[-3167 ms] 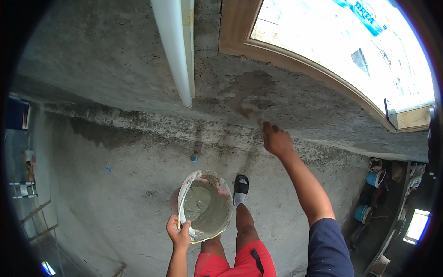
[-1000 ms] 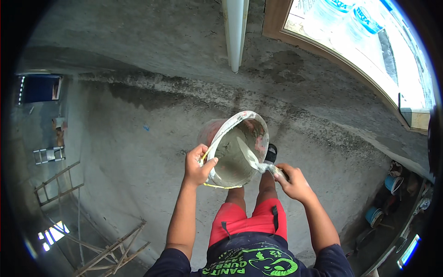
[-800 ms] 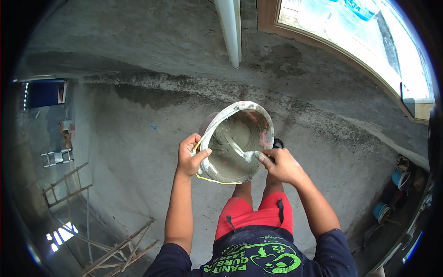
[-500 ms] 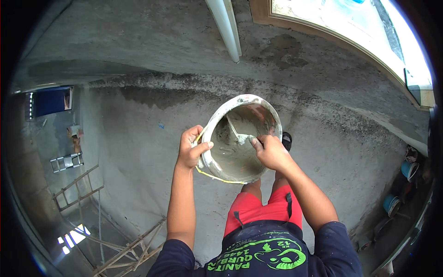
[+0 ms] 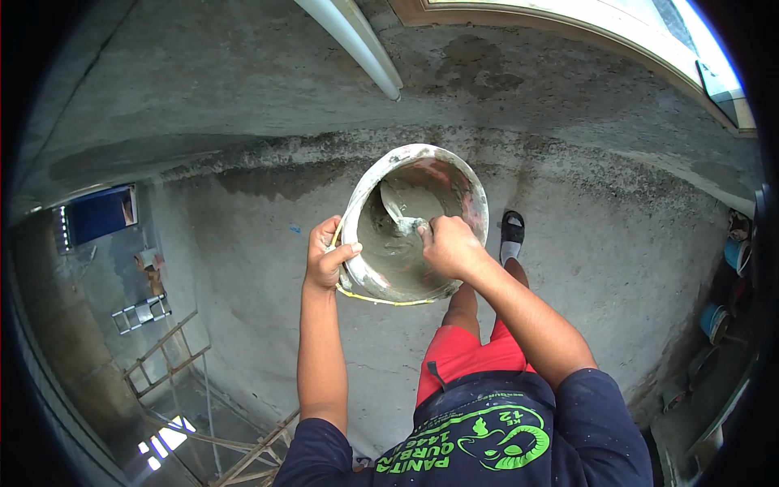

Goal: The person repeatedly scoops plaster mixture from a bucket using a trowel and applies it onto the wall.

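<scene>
A round bucket (image 5: 367, 180) with a smeared pale rim is tilted in front of me. My left hand (image 5: 326, 258) is closed on the bucket's left rim, thumb over the edge. The bucket's yellow handle (image 5: 389, 303) runs under that hand and along the near side. Wet grey mortar (image 5: 395, 258) covers the inside. Over the bucket's mouth, my right hand (image 5: 456, 248) is closed around the end of a mortar-coated trowel (image 5: 408, 225). The trowel's pale neck reaches to the left into the bucket, and its far end sits in shadow among the mortar.
Bare grey concrete floor (image 5: 251, 268) surrounds me. One sandalled foot (image 5: 512, 231) stands right of the bucket. A white pipe (image 5: 365, 57) and a framed window (image 5: 568, 32) are on the wall ahead. Wooden poles (image 5: 251, 450) and a ladder (image 5: 142, 312) lie left; blue buckets (image 5: 714, 322) stand right.
The bucket and both hands have shifted slightly up and left in view. The trowel has turned a little in the mortar. My right foot now shows more fully.
</scene>
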`<state>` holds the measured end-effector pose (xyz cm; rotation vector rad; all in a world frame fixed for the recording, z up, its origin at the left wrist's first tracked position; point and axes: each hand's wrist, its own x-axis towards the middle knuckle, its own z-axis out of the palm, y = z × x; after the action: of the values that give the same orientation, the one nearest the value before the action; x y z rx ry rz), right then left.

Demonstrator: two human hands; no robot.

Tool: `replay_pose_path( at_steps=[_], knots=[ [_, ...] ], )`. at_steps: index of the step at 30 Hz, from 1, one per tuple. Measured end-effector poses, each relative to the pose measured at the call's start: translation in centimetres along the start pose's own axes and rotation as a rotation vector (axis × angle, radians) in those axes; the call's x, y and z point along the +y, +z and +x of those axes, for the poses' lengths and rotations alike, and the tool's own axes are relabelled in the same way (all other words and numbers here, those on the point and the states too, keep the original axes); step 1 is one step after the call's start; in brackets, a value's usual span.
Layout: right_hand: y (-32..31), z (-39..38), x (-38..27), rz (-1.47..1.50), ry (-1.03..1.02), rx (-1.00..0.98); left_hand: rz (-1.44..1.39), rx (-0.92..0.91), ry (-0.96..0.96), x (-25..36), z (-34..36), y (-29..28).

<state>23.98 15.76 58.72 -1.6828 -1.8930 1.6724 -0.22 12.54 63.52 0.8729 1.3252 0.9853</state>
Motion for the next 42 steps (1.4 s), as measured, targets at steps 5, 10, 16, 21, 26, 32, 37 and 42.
replay_pose_path(
  at_steps=[5,10,16,21,26,32,37,42],
  knots=[
    [1.8,-0.8,-1.7,-0.053,-0.155,-0.09,0.047,-0.017,-0.017,0.8,0.0,-0.5],
    [1.6,0.0,0.2,-0.023,-0.323,-0.204,0.101,-0.06,-0.039,1.6,0.0,-1.6],
    [-0.5,1.5,1.3,-0.461,-0.476,-0.462,0.235,-0.073,-0.051,2.5,-0.2,-2.2],
    [-3.0,3.2,3.5,-0.033,-0.143,-0.757,0.282,-0.099,-0.061,1.6,-0.9,-0.8],
    [-4.7,1.2,9.1,0.853,0.202,-0.998,0.241,-0.087,-0.038,0.8,-0.9,-0.6],
    [-7.4,-4.5,14.6,1.267,0.228,-0.865,0.097,0.118,0.031,-1.9,-1.8,-0.3],
    [-10.0,-5.4,14.6,1.272,0.082,-0.772,0.003,0.214,-0.021,-7.0,-1.7,2.7],
    [-11.4,-0.3,11.9,0.787,-0.246,-0.205,0.168,0.275,-0.11,-12.2,-1.4,4.2]
  ],
)
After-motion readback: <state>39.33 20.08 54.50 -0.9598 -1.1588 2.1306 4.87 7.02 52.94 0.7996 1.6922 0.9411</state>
